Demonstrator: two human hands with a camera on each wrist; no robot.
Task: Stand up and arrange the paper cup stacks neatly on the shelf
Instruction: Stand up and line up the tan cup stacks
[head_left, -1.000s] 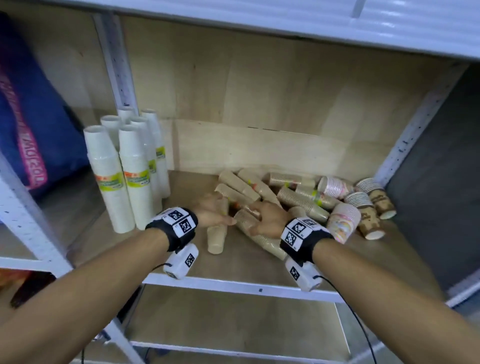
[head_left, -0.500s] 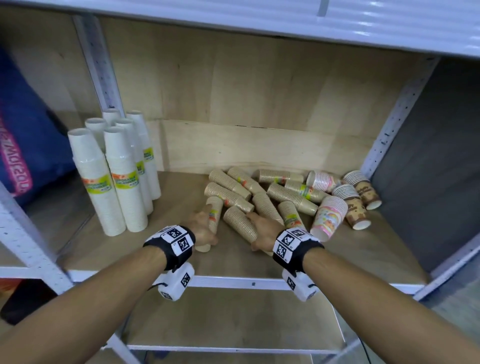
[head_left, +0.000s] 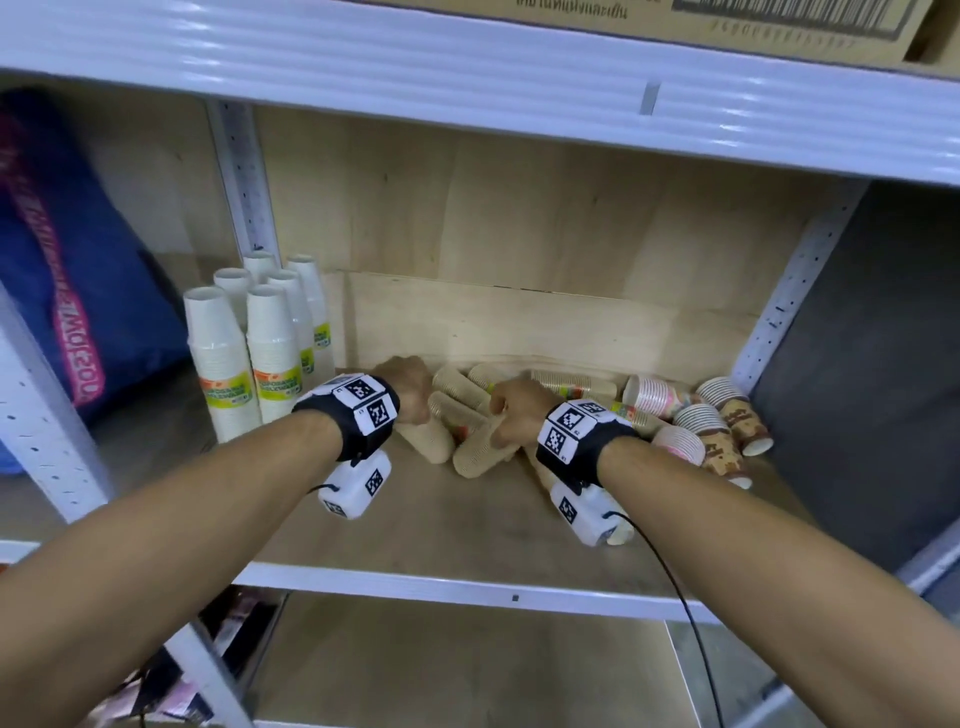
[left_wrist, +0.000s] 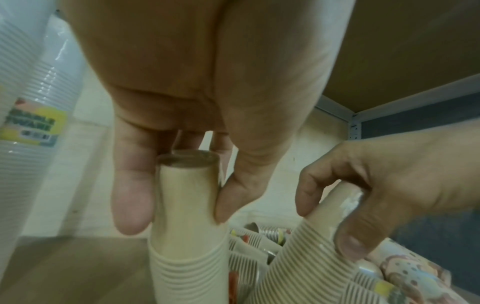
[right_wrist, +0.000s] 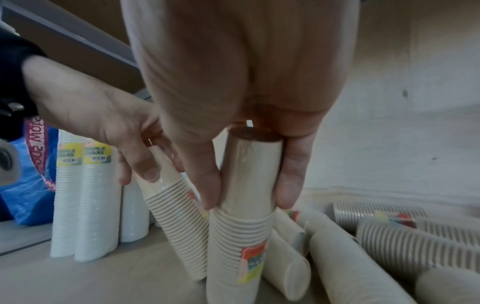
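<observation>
You've got a kraft cup stack in each hand right now. Your left hand (left_wrist: 197, 127) pinches the narrow closed end of its stack (left_wrist: 187, 236), your right hand (right_wrist: 244, 115) does the same on the other stack (right_wrist: 239, 236). Both stacks point up under your palms, leaning a bit, wide ends on the shelf (head_left: 467, 540). The upright white stacks (head_left: 249, 358) sit to your left, so the left hand's closer. I'd say straighten them, then slide that way.

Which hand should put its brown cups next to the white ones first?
Probably the left hand. It grips a brown stack on the side nearest the white stacks. The right hand holds its stack farther away, by the fallen pile.
</observation>
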